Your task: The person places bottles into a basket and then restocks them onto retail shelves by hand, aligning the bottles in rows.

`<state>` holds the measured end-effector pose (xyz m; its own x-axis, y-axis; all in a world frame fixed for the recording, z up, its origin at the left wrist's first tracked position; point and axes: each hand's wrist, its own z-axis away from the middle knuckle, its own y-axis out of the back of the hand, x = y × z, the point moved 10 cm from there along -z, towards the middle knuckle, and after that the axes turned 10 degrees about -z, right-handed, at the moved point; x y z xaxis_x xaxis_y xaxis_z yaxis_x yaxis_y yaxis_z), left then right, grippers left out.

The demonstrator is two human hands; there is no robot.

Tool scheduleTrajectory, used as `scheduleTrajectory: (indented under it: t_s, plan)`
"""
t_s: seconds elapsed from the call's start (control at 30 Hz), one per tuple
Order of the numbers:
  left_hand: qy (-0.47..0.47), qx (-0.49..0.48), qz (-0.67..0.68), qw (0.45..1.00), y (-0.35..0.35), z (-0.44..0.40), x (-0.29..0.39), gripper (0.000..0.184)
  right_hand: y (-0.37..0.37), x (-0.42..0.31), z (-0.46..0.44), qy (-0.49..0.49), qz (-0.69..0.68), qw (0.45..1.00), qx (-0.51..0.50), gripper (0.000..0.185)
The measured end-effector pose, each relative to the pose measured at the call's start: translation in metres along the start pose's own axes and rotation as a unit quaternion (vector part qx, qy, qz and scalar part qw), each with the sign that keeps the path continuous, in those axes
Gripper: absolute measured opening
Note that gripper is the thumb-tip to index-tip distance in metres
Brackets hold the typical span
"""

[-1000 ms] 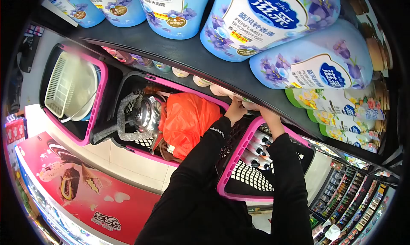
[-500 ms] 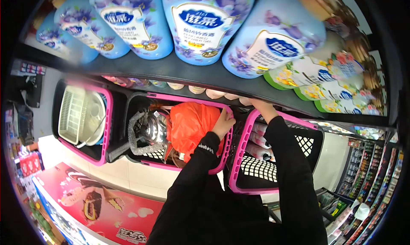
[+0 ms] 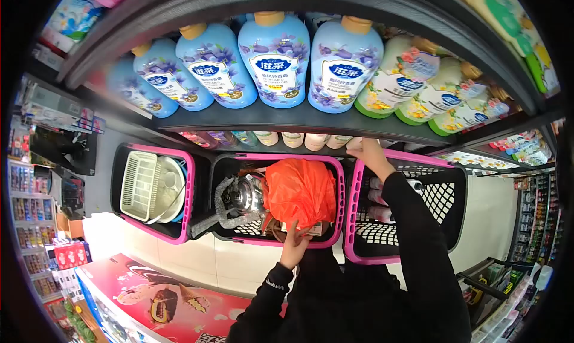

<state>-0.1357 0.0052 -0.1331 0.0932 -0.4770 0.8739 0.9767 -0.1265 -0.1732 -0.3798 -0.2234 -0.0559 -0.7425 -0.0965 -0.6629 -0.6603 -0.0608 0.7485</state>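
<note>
Reaching under the shelf (image 3: 287, 119), the right hand (image 3: 372, 156) has its fingers bent at a pale bottle (image 3: 354, 145); whether they pinch it, I cannot tell. The left hand (image 3: 294, 248), fingers slightly spread, lies over the middle basket's rim (image 3: 263, 242), beside the red bag (image 3: 301, 190). More bottles (image 3: 380, 204) lie in the right basket (image 3: 366, 254).

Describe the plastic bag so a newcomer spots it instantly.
Below the shelf of blue bottles, find the middle of three pink-rimmed baskets. The plastic bag sits right of the shiny metal item, set apart by its crumpled, orange-red surface.
</note>
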Motion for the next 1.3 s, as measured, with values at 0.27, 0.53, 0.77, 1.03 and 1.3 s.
scheduleTrajectory:
  t_s: [0.27, 0.53, 0.77, 1.03, 1.3]
  plan:
    - [-0.081, -0.001, -0.227, 0.971, -0.003, 0.023, 0.048, 0.039, 0.037, -0.033, 0.138, 0.044, -0.111, 0.99, -0.076, 0.04]
    - [-0.175, -0.083, -0.372, 0.908, -0.147, 0.058, 0.078, 0.041, 0.082, -0.043, 0.303, 0.008, -0.101, 0.97, -0.219, 0.041]
    - [-0.188, -0.234, -0.358, 0.884, -0.304, 0.118, 0.027, 0.04, 0.141, 0.001, 0.435, -0.052, -0.097, 0.983, -0.147, 0.043]
    - [-0.151, -0.339, -0.39, 0.842, -0.379, 0.177, -0.018, 0.038, 0.156, 0.051, 0.525, -0.131, -0.139, 0.97, -0.152, 0.043]
    - [-0.157, -0.329, -0.432, 0.825, -0.38, 0.186, -0.013, 0.039, 0.143, 0.061, 0.516, -0.127, -0.102, 0.976, -0.146, 0.044]
